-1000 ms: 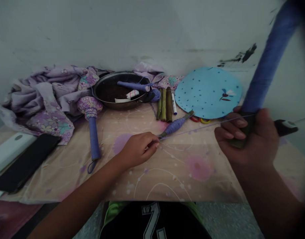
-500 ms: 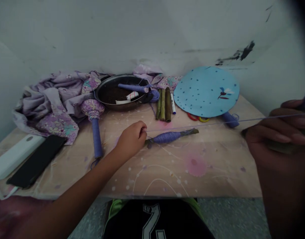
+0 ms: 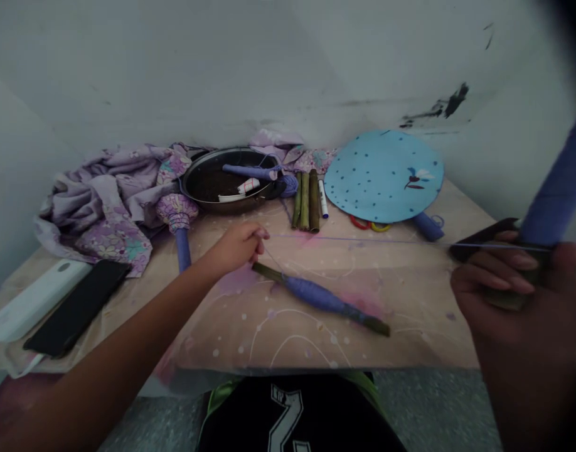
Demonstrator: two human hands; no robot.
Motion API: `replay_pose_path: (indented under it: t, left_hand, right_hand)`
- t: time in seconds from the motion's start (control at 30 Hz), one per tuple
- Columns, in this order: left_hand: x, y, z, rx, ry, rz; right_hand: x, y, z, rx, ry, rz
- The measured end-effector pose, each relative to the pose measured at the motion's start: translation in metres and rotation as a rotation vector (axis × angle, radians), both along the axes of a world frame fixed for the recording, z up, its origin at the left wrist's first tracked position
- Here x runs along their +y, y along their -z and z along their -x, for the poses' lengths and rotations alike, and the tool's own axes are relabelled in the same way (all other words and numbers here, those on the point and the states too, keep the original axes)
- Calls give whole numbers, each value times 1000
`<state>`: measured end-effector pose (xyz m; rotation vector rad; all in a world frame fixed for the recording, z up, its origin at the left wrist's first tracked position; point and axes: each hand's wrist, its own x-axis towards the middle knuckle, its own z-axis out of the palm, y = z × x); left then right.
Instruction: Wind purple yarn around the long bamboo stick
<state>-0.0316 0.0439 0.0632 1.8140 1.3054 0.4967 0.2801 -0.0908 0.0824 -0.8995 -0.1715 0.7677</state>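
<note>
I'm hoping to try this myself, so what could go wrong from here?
1. The purple thread, stretched straight between the left hand and the right hand, could snap or slip if pulled harder.
2. The thread-wound stick lies unheld near the front edge of the table, so a sharp tug might send it rolling off.

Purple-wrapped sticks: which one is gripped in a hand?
The far-right stick, gripped by the right hand; the others rest on the table or pan, ungripped.
</note>
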Motion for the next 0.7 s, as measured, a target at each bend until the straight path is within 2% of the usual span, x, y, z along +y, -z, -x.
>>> replay_pose_path:
  t: [0.07,0.17,0.23,0.33,0.47,0.57,0.63,0.7]
  left_hand:
    - [6,-22,0,-64,-109,-49]
    - [12,-55,0,-220,-200,-146]
    - [13,-76,0,-333,-193,-203]
    - [13,-105,2,-463,-133,-341]
    - [8,-142,2,-481,-57,-612]
    - [5,-158,-3,-423,-88,-720]
    - [5,-158,-8,-417,-104,-701]
    - [6,-151,-11,-481,-21,-617]
  right_hand:
    - [3,5,4,40,-112,-69]
    - [8,11,4,-76,-191,-110]
    - [11,12,5,-135,-230,-133]
    - [14,8,8,-110,-233,-157]
    - [19,1,18,-46,-216,-178]
    - [23,-3,25,77,-210,-193]
    - [25,-5,28,201,-227,-239]
    - [27,-6,29,280,-249,-289]
